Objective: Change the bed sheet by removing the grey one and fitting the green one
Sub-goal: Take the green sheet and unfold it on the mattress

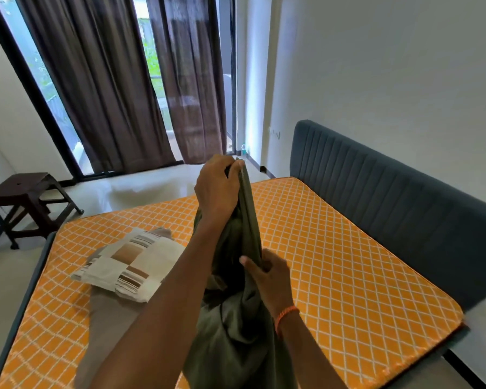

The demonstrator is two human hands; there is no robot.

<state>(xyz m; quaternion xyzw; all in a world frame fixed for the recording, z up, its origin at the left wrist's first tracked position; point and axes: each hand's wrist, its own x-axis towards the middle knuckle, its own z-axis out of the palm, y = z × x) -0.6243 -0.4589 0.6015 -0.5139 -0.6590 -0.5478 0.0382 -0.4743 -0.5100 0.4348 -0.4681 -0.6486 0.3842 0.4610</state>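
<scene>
While the mattress lies bare, the left hand pinches the green sheet high, and the right hand grips it lower, above the mattress's near edge. Unfolding seems underway; next, finding a corner and spreading it.

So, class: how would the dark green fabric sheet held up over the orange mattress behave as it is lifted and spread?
Probably floppy: the dark green fabric sheet hangs in loose folds below the left hand and right hand. Likely light, since a finger grip holds it up. Its slight sheen suggests it may slide on the orange mattress.
</scene>
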